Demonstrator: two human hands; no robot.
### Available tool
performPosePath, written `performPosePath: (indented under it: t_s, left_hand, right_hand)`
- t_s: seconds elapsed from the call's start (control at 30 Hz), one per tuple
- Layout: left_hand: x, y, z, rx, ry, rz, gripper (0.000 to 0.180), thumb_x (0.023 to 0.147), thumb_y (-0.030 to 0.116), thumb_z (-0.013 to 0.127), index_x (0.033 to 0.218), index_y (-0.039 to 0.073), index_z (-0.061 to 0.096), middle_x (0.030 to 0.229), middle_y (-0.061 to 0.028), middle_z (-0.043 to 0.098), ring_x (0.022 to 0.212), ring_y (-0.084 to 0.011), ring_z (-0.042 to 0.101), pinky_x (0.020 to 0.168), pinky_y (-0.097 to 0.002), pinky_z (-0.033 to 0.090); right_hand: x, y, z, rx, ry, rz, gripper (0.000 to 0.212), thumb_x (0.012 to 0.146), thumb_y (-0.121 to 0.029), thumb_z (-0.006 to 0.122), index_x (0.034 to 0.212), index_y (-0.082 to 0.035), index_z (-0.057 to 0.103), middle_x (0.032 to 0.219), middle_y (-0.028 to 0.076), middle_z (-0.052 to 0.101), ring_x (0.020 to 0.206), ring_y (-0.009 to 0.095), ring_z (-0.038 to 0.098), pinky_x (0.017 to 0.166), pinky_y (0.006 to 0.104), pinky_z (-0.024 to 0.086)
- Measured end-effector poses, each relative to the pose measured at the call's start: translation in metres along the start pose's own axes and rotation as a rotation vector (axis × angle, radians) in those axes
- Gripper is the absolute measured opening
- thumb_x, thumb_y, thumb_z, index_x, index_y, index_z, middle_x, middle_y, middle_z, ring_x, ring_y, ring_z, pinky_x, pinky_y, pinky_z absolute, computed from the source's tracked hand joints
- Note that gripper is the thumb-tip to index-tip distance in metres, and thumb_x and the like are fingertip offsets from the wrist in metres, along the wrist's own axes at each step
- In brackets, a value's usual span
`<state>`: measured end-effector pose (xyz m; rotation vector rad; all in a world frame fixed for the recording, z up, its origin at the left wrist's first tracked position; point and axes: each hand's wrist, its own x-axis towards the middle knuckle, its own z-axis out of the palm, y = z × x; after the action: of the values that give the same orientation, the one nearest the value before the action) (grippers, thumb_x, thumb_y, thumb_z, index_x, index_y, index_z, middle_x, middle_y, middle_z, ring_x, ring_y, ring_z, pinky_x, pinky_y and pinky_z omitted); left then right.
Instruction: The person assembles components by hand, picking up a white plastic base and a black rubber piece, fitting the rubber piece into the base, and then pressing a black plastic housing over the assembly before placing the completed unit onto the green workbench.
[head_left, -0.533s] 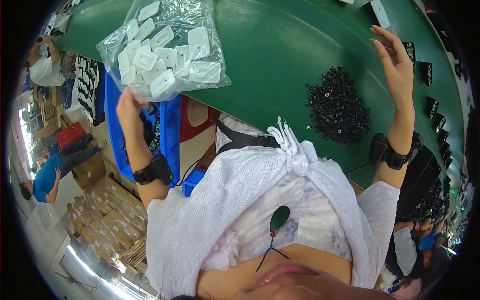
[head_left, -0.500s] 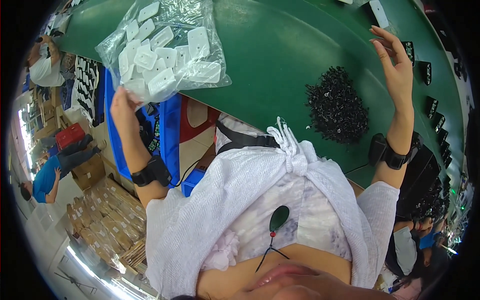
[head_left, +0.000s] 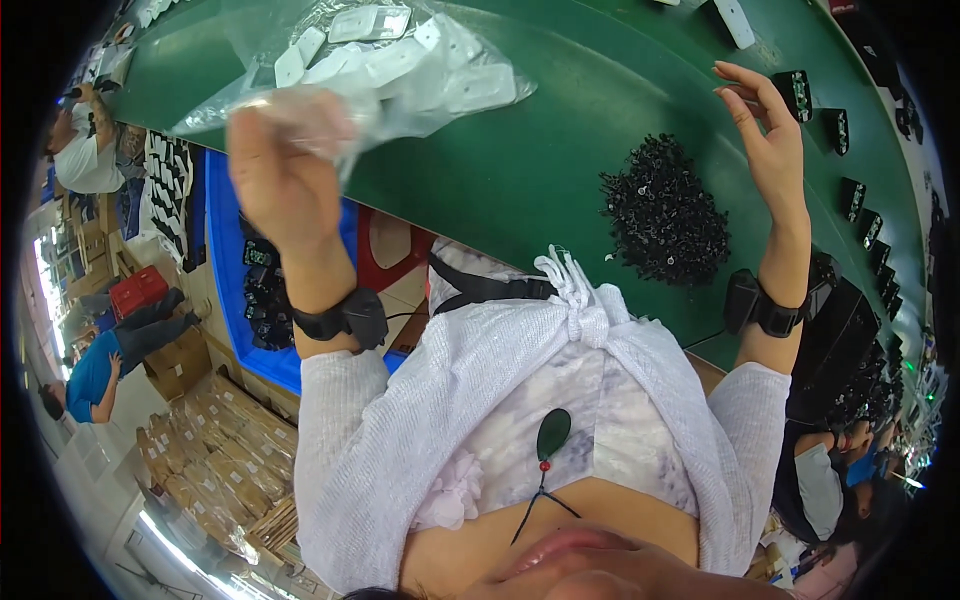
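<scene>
My left hand (head_left: 285, 180) is closed on the near edge of a clear plastic bag (head_left: 225, 112) and is smeared by motion. Several white plastic covers (head_left: 480, 88), flat with rounded corners, lie inside the bag on the green table. Over the table's right side hangs my right hand (head_left: 765, 125), its fingers apart and nothing in them. Closest to it stands a small black housing with a circuit board (head_left: 797, 93). A heap of small black screw-like parts (head_left: 665, 210) lies below and left of that hand; their exact kind is too small to tell.
A blue bin (head_left: 228, 285) with black circuit-board parts stands beside the green table (head_left: 540, 150) at the left. A row of black housings (head_left: 852, 197) runs down the table's right side. A red stool (head_left: 385, 240) is under the table edge. Other people are at the far left.
My left hand has moved right and up with the bag edge, and the bag with the white covers has shifted right. My right hand has drifted slightly left, still empty.
</scene>
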<state>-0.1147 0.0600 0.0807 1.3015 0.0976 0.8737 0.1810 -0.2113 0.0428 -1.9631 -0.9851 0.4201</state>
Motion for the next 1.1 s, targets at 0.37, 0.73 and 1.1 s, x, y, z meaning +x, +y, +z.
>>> performPosePath:
  t_s: [0.37, 0.73, 1.1]
  left_hand:
    - [-0.024, 0.059, -0.007, 0.993, -0.047, -0.677, 0.015, 0.091, 0.01, 0.056, 0.094, -0.003, 0.064, 0.073, -0.0066, 0.067, 0.066, -0.0128, 0.063, 0.061, -0.0259, 0.048]
    - [0.031, -0.054, -0.075, 1.74, -0.353, 0.003, 0.052, 0.082, 0.01, 0.065, 0.132, 0.008, 0.049, 0.124, -0.0134, 0.055, 0.111, -0.0339, 0.05, 0.094, -0.0419, 0.042]
    - [0.082, -0.04, -0.083, 1.692, -0.642, -0.235, 0.047, 0.074, 0.009, 0.072, 0.117, 0.013, 0.056, 0.098, -0.0096, 0.052, 0.082, -0.0279, 0.051, 0.075, -0.0363, 0.044]
  right_hand:
    - [-0.019, 0.0, -0.004, -0.029, 0.009, 0.033, 0.027, 0.094, -0.013, 0.056, 0.119, -0.004, 0.059, 0.115, 0.005, 0.062, 0.102, 0.013, 0.058, 0.092, 0.0264, 0.043]
    - [-0.043, -0.014, -0.012, -0.075, 0.081, 0.043, 0.025, 0.094, -0.011, 0.056, 0.116, -0.003, 0.061, 0.112, 0.005, 0.062, 0.101, 0.013, 0.059, 0.09, 0.0264, 0.044]
    - [-0.117, 0.001, -0.024, -0.065, 0.336, 0.23, 0.025, 0.089, -0.008, 0.061, 0.114, -0.005, 0.063, 0.103, 0.005, 0.066, 0.092, 0.011, 0.06, 0.084, 0.024, 0.045]
